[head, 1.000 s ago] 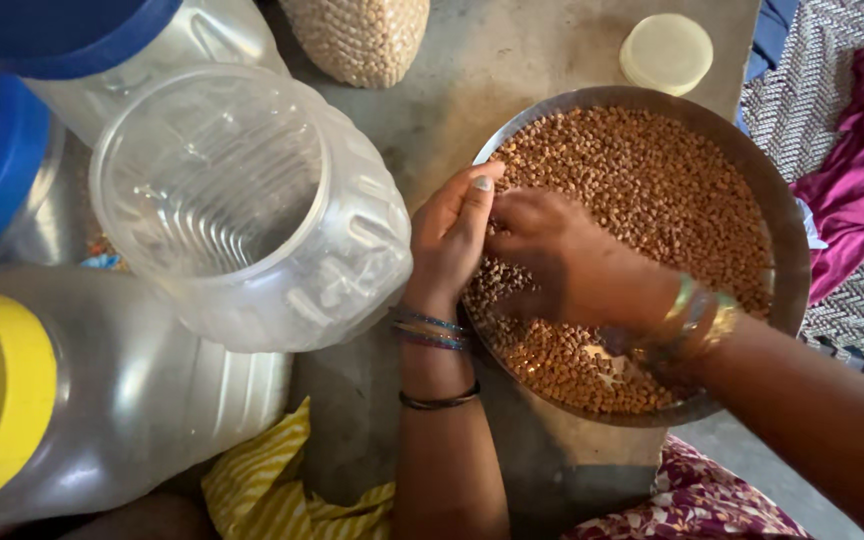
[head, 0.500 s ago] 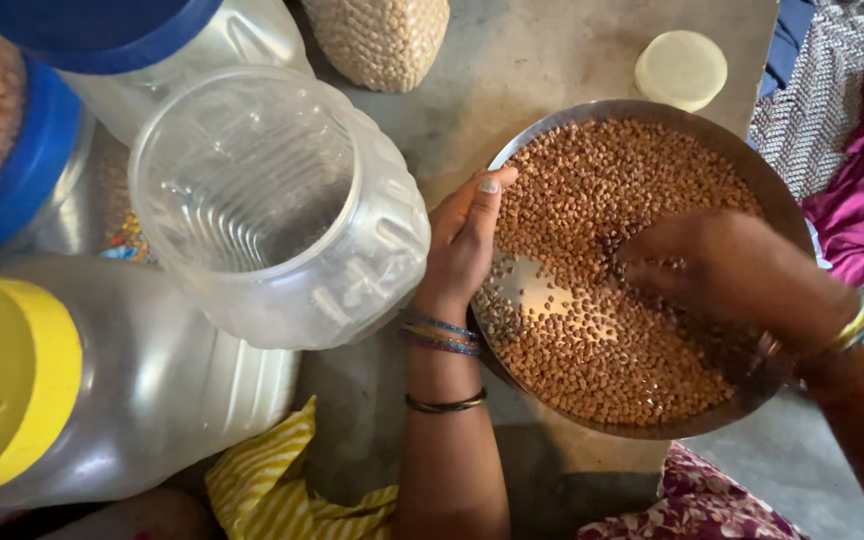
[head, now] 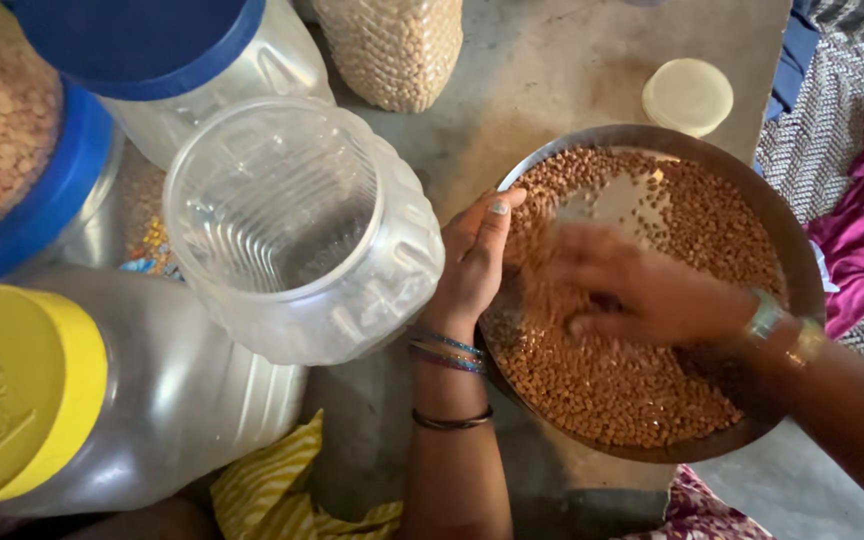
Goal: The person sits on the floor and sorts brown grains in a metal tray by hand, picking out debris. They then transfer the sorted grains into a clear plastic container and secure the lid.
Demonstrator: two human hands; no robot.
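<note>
- Nearest to me, the left hand (head: 472, 262) stands on edge at the near-left rim of the metal plate (head: 788, 250), fingers together and slightly cupped, making a wall; it holds nothing that I can see.
- Just right of that hand, the right hand (head: 642, 292) lies low over the brown chickpeas (head: 612, 385), fingers loosely spread and blurred. I cannot tell whether it has closed on any of them.
- The chickpeas fill most of the plate, heaped toward the left hand, with a bare shiny patch beyond the right hand's fingers.
- Left of the left hand, almost touching its back, a clear empty jar (head: 297, 230) lies tilted with its mouth open toward us.
- Nearer and further left lies a jar with a yellow lid (head: 12, 390); beyond the clear jar are two blue-lidded jars (head: 142, 40), one showing pale pulses.
- Farther off, beyond both hands, sit a clear bag of pale pulses (head: 392, 45) and a round cream lid (head: 687, 97) on the grey floor (head: 542, 80).
- My worry: the plate's rim is shallow, and chickpeas could slip past the cupped left hand onto the floor, should the right hand sweep them hard.
- The clear jar seems loosely propped; a nudge from the left wrist might roll it.
</note>
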